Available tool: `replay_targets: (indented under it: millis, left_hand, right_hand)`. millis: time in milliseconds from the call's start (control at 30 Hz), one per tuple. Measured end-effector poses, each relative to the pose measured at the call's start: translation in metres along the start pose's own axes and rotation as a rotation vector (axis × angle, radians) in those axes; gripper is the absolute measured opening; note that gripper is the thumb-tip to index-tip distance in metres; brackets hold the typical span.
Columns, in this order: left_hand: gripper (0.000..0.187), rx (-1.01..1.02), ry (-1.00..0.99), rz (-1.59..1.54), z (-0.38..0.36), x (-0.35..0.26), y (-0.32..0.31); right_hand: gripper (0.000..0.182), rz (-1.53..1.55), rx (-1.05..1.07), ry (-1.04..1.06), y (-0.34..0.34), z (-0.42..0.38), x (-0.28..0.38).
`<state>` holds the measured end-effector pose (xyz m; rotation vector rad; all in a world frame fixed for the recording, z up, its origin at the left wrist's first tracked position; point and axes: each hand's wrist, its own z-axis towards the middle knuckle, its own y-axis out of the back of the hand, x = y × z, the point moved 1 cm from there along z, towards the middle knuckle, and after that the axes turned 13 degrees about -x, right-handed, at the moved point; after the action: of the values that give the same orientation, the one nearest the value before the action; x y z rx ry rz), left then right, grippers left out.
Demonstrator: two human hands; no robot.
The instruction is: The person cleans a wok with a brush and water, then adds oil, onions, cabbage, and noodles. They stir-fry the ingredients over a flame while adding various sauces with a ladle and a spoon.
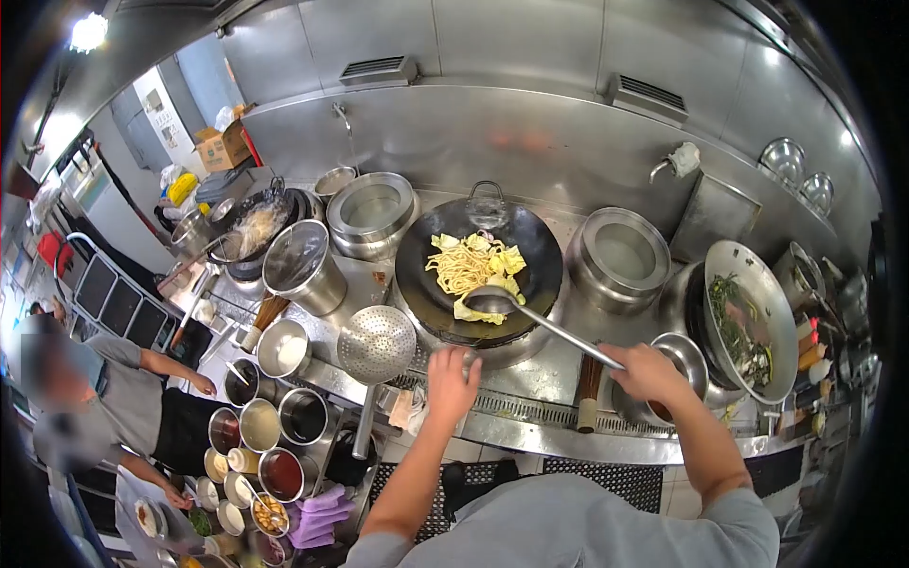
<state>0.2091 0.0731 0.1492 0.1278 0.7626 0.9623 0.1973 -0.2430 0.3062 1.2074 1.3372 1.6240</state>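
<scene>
A black wok [478,265] sits in the middle of the steel range, holding yellow noodles and pale cabbage pieces [472,267]. My right hand [647,371] grips the long handle of a metal ladle [492,301], whose bowl rests at the wok's near side among the food. My left hand [452,382] hovers with spread fingers over the range's front edge, just below the wok, holding nothing. Left of that hand lies a perforated skimmer [377,345].
A second wok [753,317] with dark greens stands at the right. Steel pots [371,210] [620,256] flank the middle wok. Several sauce and seasoning containers [270,431] crowd the lower left. A person in grey [114,398] stands at far left beside a frying wok [248,232].
</scene>
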Motion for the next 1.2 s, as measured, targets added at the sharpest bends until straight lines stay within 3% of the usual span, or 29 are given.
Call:
replay_targets:
  millis: [33, 100, 133, 200, 367, 500, 600, 700, 833, 900, 933, 967, 1067, 1200]
  left_hand:
    - [0.023, 0.009, -0.014, -0.004, 0.007, 0.004, -0.010]
    - [0.031, 0.148, -0.314, 0.206, 0.009, 0.022, -0.034]
    - [0.031, 0.138, -0.332, 0.200, 0.016, 0.034, -0.046]
    - [0.034, 0.382, -0.305, 0.288, 0.009, 0.054, -0.060]
    - [0.024, 0.290, -0.290, 0.244, -0.004, 0.028, -0.039]
    - [0.020, 0.315, -0.312, 0.196, 0.007, -0.018, 0.017]
    - [0.020, 0.291, -0.342, 0.184, 0.030, -0.022, 0.012]
    - [0.018, 0.246, -0.318, 0.204, -0.022, 0.005, -0.002]
    - [0.020, 0.257, -0.291, 0.138, -0.072, 0.002, 0.035]
    - [0.022, 0.288, -0.293, 0.145, -0.077, -0.005, 0.046]
    - [0.023, 0.198, -0.316, 0.157, -0.068, 0.000, 0.031]
    - [0.023, 0.266, -0.233, 0.153, -0.050, -0.003, 0.022]
    - [0.023, 0.298, -0.235, 0.279, -0.036, 0.007, 0.002]
    - [0.022, 0.338, -0.218, 0.257, -0.042, 0.001, 0.025]
  right_hand:
    - [0.047, -0.012, 0.049, -0.007, -0.006, 0.008, 0.002]
    - [0.048, -0.091, 0.076, 0.029, -0.016, 0.009, 0.013]
    - [0.050, -0.189, 0.097, 0.086, -0.017, 0.019, 0.018]
    - [0.051, -0.185, 0.086, 0.037, -0.031, 0.037, 0.027]
    - [0.052, -0.187, 0.023, 0.017, -0.050, 0.052, 0.010]
    - [0.053, -0.059, 0.158, 0.108, 0.002, 0.041, 0.011]
    - [0.054, -0.021, 0.207, 0.152, -0.023, 0.051, 0.010]
    - [0.061, -0.263, 0.033, 0.079, -0.068, 0.058, 0.030]
    - [0.053, -0.273, -0.168, 0.040, -0.077, 0.017, 0.034]
    - [0.054, -0.289, -0.063, 0.042, -0.057, -0.008, 0.040]
    - [0.054, -0.284, -0.040, 0.045, -0.050, -0.017, 0.042]
    - [0.055, -0.241, -0.010, 0.067, -0.037, -0.017, 0.040]
    - [0.054, -0.139, 0.098, 0.012, 0.000, -0.007, 0.039]
    - [0.051, 0.020, 0.181, 0.030, 0.011, 0.011, 0.030]
